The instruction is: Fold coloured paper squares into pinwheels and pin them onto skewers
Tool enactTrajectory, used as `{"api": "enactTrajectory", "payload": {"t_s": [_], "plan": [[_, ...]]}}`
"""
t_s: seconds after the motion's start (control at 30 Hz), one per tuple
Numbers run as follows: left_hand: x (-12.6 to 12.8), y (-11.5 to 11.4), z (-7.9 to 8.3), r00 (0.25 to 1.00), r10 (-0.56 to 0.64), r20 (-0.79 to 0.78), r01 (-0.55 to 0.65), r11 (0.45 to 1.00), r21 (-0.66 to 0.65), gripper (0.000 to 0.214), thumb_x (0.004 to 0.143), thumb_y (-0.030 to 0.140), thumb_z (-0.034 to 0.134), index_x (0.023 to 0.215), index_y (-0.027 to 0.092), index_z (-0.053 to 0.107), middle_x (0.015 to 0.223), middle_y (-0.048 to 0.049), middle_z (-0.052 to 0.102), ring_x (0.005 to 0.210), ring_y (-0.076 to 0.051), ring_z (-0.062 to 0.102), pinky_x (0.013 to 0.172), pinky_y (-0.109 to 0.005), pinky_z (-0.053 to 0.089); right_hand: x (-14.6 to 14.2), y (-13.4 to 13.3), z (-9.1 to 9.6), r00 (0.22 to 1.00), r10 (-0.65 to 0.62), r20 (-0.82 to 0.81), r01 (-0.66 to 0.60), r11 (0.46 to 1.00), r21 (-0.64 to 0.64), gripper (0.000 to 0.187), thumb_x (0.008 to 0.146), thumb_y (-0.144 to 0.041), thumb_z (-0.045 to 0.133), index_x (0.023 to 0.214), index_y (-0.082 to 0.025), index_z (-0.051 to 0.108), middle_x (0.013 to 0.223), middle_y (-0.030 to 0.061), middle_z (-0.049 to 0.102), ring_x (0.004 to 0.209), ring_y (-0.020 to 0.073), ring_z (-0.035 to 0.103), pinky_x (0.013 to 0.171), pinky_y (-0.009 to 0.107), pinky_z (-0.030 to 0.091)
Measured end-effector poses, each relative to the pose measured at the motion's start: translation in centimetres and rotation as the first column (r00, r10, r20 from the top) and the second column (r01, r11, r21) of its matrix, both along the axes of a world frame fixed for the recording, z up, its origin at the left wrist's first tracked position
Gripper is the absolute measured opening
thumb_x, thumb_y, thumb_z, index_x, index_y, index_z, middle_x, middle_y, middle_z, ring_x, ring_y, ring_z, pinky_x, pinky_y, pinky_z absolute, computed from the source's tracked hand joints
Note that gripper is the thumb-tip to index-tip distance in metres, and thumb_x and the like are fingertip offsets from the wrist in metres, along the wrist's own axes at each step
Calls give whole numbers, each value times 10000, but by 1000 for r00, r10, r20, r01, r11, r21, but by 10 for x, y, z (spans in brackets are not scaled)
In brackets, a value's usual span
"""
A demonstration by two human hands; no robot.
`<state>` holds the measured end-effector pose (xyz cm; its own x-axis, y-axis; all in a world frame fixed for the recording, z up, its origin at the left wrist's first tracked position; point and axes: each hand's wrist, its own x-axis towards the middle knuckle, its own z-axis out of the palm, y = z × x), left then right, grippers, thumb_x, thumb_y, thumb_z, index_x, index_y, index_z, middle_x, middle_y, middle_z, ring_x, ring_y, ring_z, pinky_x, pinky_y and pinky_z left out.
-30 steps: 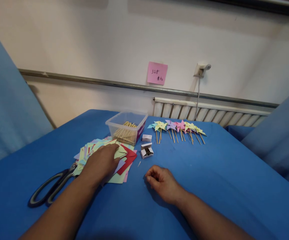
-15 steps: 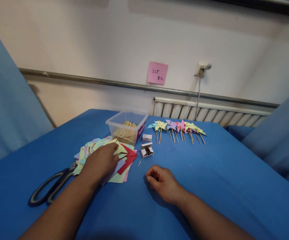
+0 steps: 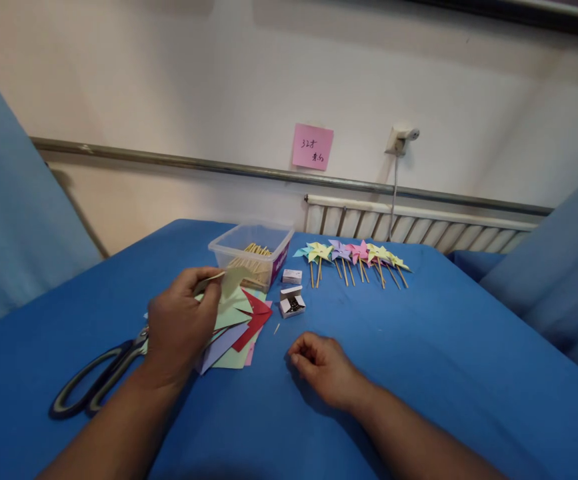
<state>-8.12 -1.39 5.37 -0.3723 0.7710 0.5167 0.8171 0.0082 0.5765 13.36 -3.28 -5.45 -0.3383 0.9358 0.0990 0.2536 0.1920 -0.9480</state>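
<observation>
Now the left hand (image 3: 179, 327) pinches a pale yellow paper sheet (image 3: 231, 280) between thumb and fingers, just above the pile of coloured paper (image 3: 241, 321). The right hand (image 3: 321, 367) rests curled closed on the blue cloth (image 3: 443, 347). Scissors (image 3: 93, 383) lie left of the pile.

The scene is viewed from a single head-worn camera, directed forward and down across the blue table (image 3: 419, 373) toward the wall (image 3: 269, 87). Both forearms are seen entering from the bottom edge, the left hand (image 3: 179, 327) and right hand (image 3: 323, 367) being framed close, the radiator (image 3: 419, 227) farther off.
</observation>
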Motion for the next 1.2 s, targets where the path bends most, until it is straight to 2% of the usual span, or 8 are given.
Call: {"api": "enactTrajectory", "payload": {"t_s": [0.1,0.2,0.3,0.4,0.53,0.83,1.0,1.2], "plan": [[7,0,-6,905,-115,408,103,993,51,284,746,422,632,943,218,642,799,-10,705,691,-199,654,600,-294,510,0,0,2,1000,2,-27,-2,1000,-5,116,824,-272,556,793,-185,626,669,-15,582,605,115,507,563,222,398],[22,-1,-15,645,-295,705,371,927,48,355,669,377,718,946,183,611,771,-17,712,607,-174,650,551,-277,511,1,0,6,987,18,-158,-31,996,-83,216,827,-383,585,861,-174,624,708,-7,596,595,108,519,557,224,414],[41,-6,-22,443,-326,835,565,824,22,375,638,326,741,939,161,589,733,-22,720,578,-163,650,558,-266,507,3,2,9,941,31,-337,-92,982,-167,366,789,-504,622,913,-159,627,707,4,612,550,101,529,500,210,401],[55,-11,-29,325,-303,896,684,729,-2,397,635,291,743,965,160,568,797,-42,735,631,-182,671,613,-290,521,3,6,10,869,-10,-495,-107,972,-208,446,745,-557,658,919,-147,654,656,4,618,504,100,523,476,215,402],[60,-13,-37,220,-277,935,760,650,14,428,631,248,759,1000,176,554,882,-45,732,722,-197,682,715,-327,523,-1,10,7,762,-142,-632,-59,956,-287,441,655,-444,785,971,-152,688,765,37,700,613,145,609,665,303,494],[55,-7,-39,476,-240,846,655,738,-159,304,634,397,760,689,166,570,586,31,620,505,-99,522,502,-203,383,-2,11,10,739,-193,-646,-20,952,-306,412,632,-390,799,961,-164,697,882,60,737,724,197,661,765,357,495],[51,-4,-43,533,-275,800,649,739,-178,327,640,427,748,635,170,547,542,29,589,463,-98,480,453,-201,327,-3,8,17,758,-212,-617,0,946,-325,433,599,-416,806,935,-163,703,863,55,740,680,184,647,668,316,500],[52,-6,-40,522,-294,801,643,753,-142,347,642,442,745,604,172,531,519,43,562,436,-87,451,448,-204,324,-1,8,15,804,-200,-561,38,957,-286,408,628,-470,778,864,-147,698,666,7,678,492,99,525,468,219,402]]}}
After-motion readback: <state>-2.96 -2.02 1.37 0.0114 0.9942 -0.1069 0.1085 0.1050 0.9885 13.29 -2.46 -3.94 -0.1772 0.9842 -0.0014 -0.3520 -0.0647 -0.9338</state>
